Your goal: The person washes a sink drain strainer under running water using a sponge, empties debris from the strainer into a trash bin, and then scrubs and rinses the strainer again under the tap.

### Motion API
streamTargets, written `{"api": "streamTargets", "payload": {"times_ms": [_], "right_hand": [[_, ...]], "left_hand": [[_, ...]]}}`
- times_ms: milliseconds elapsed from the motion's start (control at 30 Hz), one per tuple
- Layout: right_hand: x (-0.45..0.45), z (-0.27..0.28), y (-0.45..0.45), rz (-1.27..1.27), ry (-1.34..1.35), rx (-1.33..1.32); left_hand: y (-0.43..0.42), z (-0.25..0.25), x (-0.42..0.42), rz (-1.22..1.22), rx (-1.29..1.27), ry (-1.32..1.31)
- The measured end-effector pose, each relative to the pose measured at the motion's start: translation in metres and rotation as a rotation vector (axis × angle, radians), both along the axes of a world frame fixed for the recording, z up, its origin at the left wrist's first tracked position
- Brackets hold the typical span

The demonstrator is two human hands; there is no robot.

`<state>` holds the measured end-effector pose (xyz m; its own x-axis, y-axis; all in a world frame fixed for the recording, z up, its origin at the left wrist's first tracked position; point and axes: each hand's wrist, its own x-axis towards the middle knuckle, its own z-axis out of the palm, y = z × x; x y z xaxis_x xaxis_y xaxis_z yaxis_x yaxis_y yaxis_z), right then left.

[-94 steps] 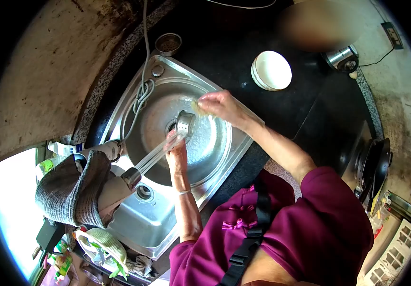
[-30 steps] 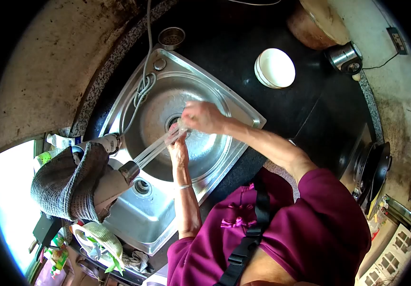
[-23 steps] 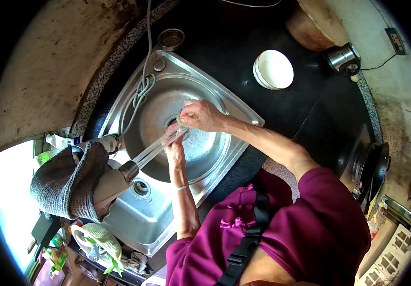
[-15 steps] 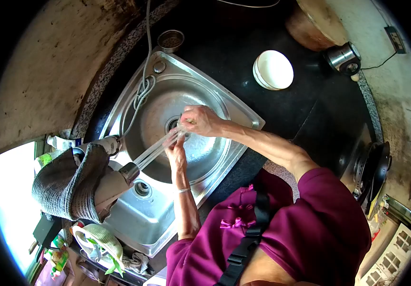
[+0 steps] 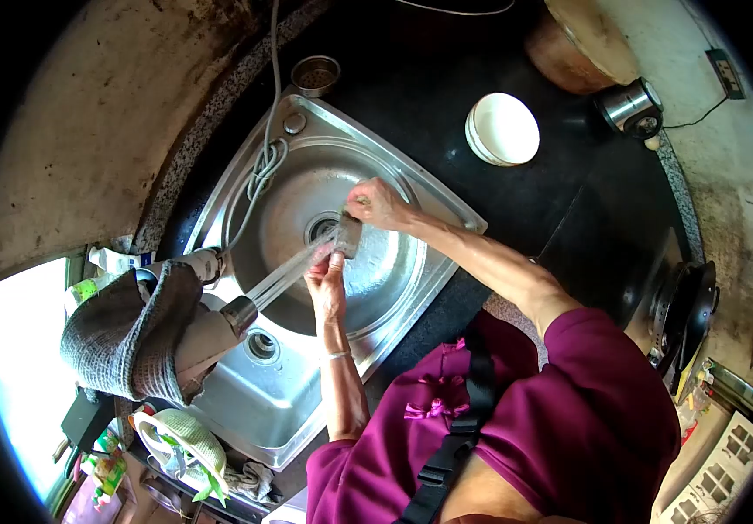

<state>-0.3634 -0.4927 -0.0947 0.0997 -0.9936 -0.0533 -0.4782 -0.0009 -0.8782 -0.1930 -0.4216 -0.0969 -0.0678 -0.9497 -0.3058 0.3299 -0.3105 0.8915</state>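
Observation:
Over the round basin (image 5: 376,293) of the steel sink, my left hand (image 5: 327,272) is closed around the lower end of a small grey cylindrical piece (image 5: 349,237). Its exact kind cannot be made out. Water streams from the faucet (image 5: 238,314) at the left onto the piece and my left fingers. My right hand (image 5: 378,206) is at the piece's upper end, fingers curled in a pinch. Whatever those fingers hold, if anything, is hidden. The drain (image 5: 320,227) lies just behind the piece.
A grey cloth (image 5: 136,336) drapes over the faucet. A coiled hose (image 5: 264,166) hangs into the sink's left side. White bowls (image 5: 503,129) and a round metal strainer (image 5: 315,76) stand on the dark counter. A smaller basin (image 5: 258,410) adjoins at the front left.
My right hand has moved slightly up and right, away from my left fingers. More of the grey cylindrical piece now shows between the hands. The water still runs.

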Motion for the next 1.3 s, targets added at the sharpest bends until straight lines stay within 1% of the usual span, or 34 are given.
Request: {"api": "streamTargets", "payload": {"times_ms": [33, 67, 133, 200, 267, 300, 367, 400, 433, 467, 500, 533, 567, 600, 633, 667, 733, 767, 800, 833, 867, 933, 967, 1000, 1033, 1067, 1100, 1133, 1200, 1267, 1300], "right_hand": [[0.003, -0.002, 0.002, -0.018, 0.025, -0.076], [0.001, -0.004, 0.004, -0.016, 0.023, -0.080], [-0.003, 0.022, 0.014, 0.061, -0.048, 0.040], [-0.002, 0.011, 0.018, 0.029, -0.098, 0.037], [-0.003, 0.003, 0.019, 0.058, -0.105, -0.043], [-0.003, 0.007, 0.018, 0.059, -0.104, -0.043], [0.000, 0.012, 0.017, 0.040, -0.183, 0.177], [0.002, 0.018, 0.019, 0.040, -0.188, 0.179], [0.003, 0.024, 0.023, 0.048, -0.115, 0.025], [0.004, 0.030, 0.026, 0.055, -0.038, -0.130], [0.006, 0.036, 0.029, 0.040, -0.098, -0.143], [0.008, 0.044, 0.034, 0.040, -0.096, -0.139], [0.012, 0.052, 0.038, 0.057, -0.037, -0.176], [0.015, 0.056, 0.037, 0.073, 0.021, -0.219], [0.015, 0.046, 0.033, 0.039, 0.113, -0.249], [0.009, 0.034, 0.025, 0.053, 0.121, -0.140], [0.005, 0.025, 0.011, 0.096, -0.112, -0.026], [0.008, 0.020, 0.014, 0.157, -0.104, -0.086], [0.013, 0.028, 0.018, 0.219, -0.097, -0.147], [0.022, 0.052, 0.026, 0.221, -0.006, -0.151], [0.025, 0.056, 0.028, 0.188, 0.080, -0.123], [0.023, 0.044, 0.018, 0.079, 0.071, -0.138], [0.017, 0.024, 0.007, 0.086, 0.018, -0.105], [0.015, 0.022, 0.000, 0.088, -0.040, -0.061], [0.009, 0.021, -0.002, 0.130, -0.071, 0.113], [0.009, 0.020, -0.004, 0.135, -0.067, 0.100], [0.012, 0.023, 0.001, 0.158, -0.045, -0.050], [0.018, 0.027, 0.013, 0.172, -0.029, -0.187], [0.019, 0.030, 0.014, 0.181, 0.004, -0.212], [0.012, 0.027, 0.003, 0.086, 0.043, -0.099], [0.008, 0.023, -0.007, 0.105, -0.090, 0.030]], "left_hand": [[0.001, -0.009, 0.005, 0.072, 0.040, 0.077], [0.002, -0.012, 0.009, 0.074, 0.036, 0.076], [0.000, 0.006, 0.015, 0.010, 0.053, 0.124], [-0.004, 0.011, 0.017, -0.027, 0.080, 0.127], [-0.007, 0.024, 0.012, -0.132, 0.126, 0.120], [-0.008, 0.022, 0.006, -0.098, 0.110, 0.081], [-0.007, 0.014, 0.003, -0.051, 0.064, 0.033], [-0.008, 0.020, 0.000, -0.012, 0.018, -0.014], [-0.008, 0.027, -0.003, 0.002, 0.025, -0.119], [-0.010, 0.034, -0.005, -0.003, 0.026, -0.120], [-0.011, 0.038, -0.008, -0.006, 0.014, -0.173], [-0.010, 0.040, -0.010, -0.007, 0.006, -0.227], [-0.009, 0.038, -0.010, -0.004, 0.007, -0.226], [-0.010, 0.034, -0.010, -0.016, -0.025, -0.195], [-0.009, 0.029, -0.009, -0.034, -0.053, -0.162], [-0.004, 0.023, -0.006, -0.040, -0.049, -0.162], [-0.005, 0.012, -0.005, 0.031, -0.018, -0.053], [-0.005, 0.006, -0.002, 0.050, 0.014, 0.109], [-0.003, 0.000, -0.001, 0.052, 0.016, 0.110], [-0.001, -0.003, 0.001, 0.037, 0.054, 0.099], [-0.002, -0.008, 0.003, 0.020, 0.087, 0.091], [-0.007, -0.002, 0.000, 0.047, 0.056, 0.099], [-0.008, -0.005, 0.002, 0.037, 0.063, 0.103], [-0.004, -0.008, 0.004, 0.023, 0.080, 0.103], [0.001, -0.012, 0.007, 0.022, 0.080, 0.102], [0.001, -0.017, 0.008, 0.032, 0.061, 0.186], [0.002, -0.020, 0.008, 0.041, 0.053, 0.269], [0.005, -0.017, 0.008, 0.036, 0.066, 0.266], [0.001, -0.016, 0.004, -0.010, 0.057, 0.216], [0.003, -0.022, 0.012, -0.009, 0.098, 0.226], [-0.002, -0.021, 0.013, -0.012, 0.127, 0.235]]}}
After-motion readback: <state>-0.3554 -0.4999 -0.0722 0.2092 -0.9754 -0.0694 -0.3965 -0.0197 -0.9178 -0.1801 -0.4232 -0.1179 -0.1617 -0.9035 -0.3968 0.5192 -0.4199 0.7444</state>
